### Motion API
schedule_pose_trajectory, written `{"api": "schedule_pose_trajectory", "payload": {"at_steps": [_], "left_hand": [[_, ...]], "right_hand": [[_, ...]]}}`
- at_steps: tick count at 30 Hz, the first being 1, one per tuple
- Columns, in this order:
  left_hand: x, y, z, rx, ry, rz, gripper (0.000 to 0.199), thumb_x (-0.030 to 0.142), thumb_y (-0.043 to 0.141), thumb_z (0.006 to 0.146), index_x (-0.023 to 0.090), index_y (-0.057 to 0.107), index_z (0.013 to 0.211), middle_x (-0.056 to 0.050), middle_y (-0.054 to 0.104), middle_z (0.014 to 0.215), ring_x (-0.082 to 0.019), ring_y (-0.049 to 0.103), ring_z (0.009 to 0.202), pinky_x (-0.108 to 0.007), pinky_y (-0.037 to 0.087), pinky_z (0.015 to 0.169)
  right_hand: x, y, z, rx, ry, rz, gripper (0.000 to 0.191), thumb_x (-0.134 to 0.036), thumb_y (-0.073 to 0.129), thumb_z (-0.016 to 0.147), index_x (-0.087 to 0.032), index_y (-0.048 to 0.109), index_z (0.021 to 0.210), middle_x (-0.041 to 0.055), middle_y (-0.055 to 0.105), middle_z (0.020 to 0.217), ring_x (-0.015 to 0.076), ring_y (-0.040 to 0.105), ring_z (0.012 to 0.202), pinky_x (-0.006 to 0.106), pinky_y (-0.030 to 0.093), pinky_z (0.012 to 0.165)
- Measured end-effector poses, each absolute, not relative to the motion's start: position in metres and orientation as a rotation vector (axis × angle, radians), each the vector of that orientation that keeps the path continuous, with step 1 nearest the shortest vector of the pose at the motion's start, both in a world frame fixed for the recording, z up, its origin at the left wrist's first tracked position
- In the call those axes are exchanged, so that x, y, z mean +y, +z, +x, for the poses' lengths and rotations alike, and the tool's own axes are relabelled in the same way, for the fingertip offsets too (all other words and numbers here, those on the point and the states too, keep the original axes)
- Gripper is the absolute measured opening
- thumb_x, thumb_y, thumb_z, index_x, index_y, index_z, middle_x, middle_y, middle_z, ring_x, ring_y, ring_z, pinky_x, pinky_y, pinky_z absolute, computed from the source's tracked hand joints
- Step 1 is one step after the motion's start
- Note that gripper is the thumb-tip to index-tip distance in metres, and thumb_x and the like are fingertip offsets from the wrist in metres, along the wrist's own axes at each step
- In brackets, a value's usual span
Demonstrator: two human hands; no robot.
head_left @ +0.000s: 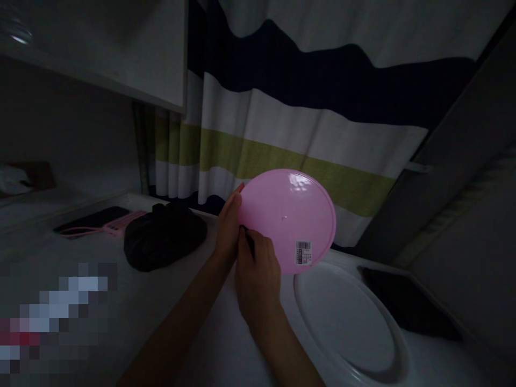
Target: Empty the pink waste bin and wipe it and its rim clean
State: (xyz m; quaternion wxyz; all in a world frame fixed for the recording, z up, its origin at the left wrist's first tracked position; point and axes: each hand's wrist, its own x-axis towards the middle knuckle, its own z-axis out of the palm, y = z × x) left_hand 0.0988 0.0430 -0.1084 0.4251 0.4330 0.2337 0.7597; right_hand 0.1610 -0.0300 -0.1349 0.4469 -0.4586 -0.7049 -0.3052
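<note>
A round pink plastic lid or plate (278,209) is held up, tilted, with a white barcode sticker (303,252) near its lower right edge. My left hand (229,226) grips its left edge, thumb on the near face. Against that same edge, my right hand (258,266) is closed around a slim black object (250,244), whose tip lies by the rim. Most of the black object is hidden in the fingers, so its kind cannot be made out.
On the white surface (193,322) lie a black plastic bag (165,236), a dark phone-like slab (97,218) and a pink item with a strap (116,224). A large white round lid or tray (350,322) and a dark flat item (407,301) are right. A striped curtain (298,129) hangs behind.
</note>
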Motion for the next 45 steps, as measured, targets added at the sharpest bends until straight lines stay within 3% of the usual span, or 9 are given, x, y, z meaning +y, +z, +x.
{"api": "schedule_pose_trajectory", "payload": {"at_steps": [6, 12, 17, 23, 30, 38, 45], "left_hand": [[0.039, -0.104, 0.099, 0.666, 1.922, 1.079, 0.033, 0.041, 0.046, 0.085, 0.023, 0.06, 0.108, -0.003, 0.056, 0.126, -0.021, 0.045, 0.122, -0.034, 0.035, 0.102], [0.046, -0.108, 0.097, 0.586, 1.914, 0.991, 0.037, 0.046, 0.048, 0.083, 0.023, 0.06, 0.11, -0.006, 0.056, 0.125, -0.025, 0.049, 0.118, -0.04, 0.04, 0.098], [0.048, -0.108, 0.094, 0.568, 1.925, 0.966, 0.041, 0.049, 0.051, 0.081, 0.021, 0.06, 0.11, -0.007, 0.057, 0.125, -0.026, 0.048, 0.119, -0.041, 0.04, 0.098], [0.048, -0.109, 0.095, 0.586, 1.926, 0.928, 0.043, 0.044, 0.062, 0.074, 0.022, 0.061, 0.11, -0.007, 0.056, 0.126, -0.027, 0.048, 0.118, -0.04, 0.04, 0.098], [0.045, -0.106, 0.096, 0.553, 1.942, 0.89, 0.037, 0.042, 0.057, 0.079, 0.018, 0.061, 0.107, -0.006, 0.062, 0.117, -0.025, 0.054, 0.111, -0.034, 0.046, 0.091], [0.047, -0.103, 0.093, 0.705, 1.956, 0.859, 0.033, 0.035, 0.053, 0.082, 0.015, 0.061, 0.107, -0.008, 0.061, 0.119, -0.022, 0.054, 0.111, -0.031, 0.045, 0.09], [0.04, -0.1, 0.093, 0.797, 1.949, 0.942, 0.031, 0.032, 0.05, 0.084, 0.016, 0.06, 0.109, -0.006, 0.063, 0.116, -0.02, 0.057, 0.107, -0.029, 0.047, 0.088]], "right_hand": [[-0.039, -0.124, 0.169, -1.769, -0.871, -1.283, 0.025, -0.016, 0.047, 0.085, -0.017, 0.066, 0.101, 0.0086, 0.064, 0.09, 0.0174, 0.054, 0.072, 0.028, 0.044, 0.055], [-0.048, -0.1, 0.223, -1.679, -0.81, -1.513, 0.022, -0.021, 0.056, 0.08, -0.024, 0.067, 0.099, 0.0064, 0.062, 0.097, 0.0183, 0.056, 0.081, 0.027, 0.043, 0.058], [-0.049, -0.089, 0.263, -1.503, -0.685, -1.507, 0.022, -0.028, 0.056, 0.08, -0.022, 0.068, 0.098, 0.0063, 0.061, 0.093, 0.018, 0.057, 0.08, 0.029, 0.045, 0.063], [-0.054, -0.09, 0.248, -1.558, -0.701, -1.599, 0.025, -0.025, 0.052, 0.082, -0.018, 0.066, 0.101, 0.0086, 0.061, 0.094, 0.019, 0.058, 0.078, 0.03, 0.045, 0.061], [-0.057, -0.106, 0.193, -1.914, -0.651, -1.625, 0.027, -0.014, 0.05, 0.082, -0.019, 0.061, 0.106, 0.0078, 0.06, 0.095, 0.0182, 0.058, 0.077, 0.026, 0.044, 0.051], [-0.048, -0.133, 0.155, -2.002, -0.776, -1.38, 0.028, -0.007, 0.044, 0.083, -0.009, 0.059, 0.107, 0.0099, 0.062, 0.092, 0.0184, 0.055, 0.075, 0.029, 0.048, 0.058], [-0.046, -0.136, 0.155, -1.959, -0.842, -1.326, 0.029, -0.007, 0.04, 0.085, -0.008, 0.058, 0.107, 0.0105, 0.061, 0.09, 0.0182, 0.053, 0.074, 0.03, 0.047, 0.059]]}}
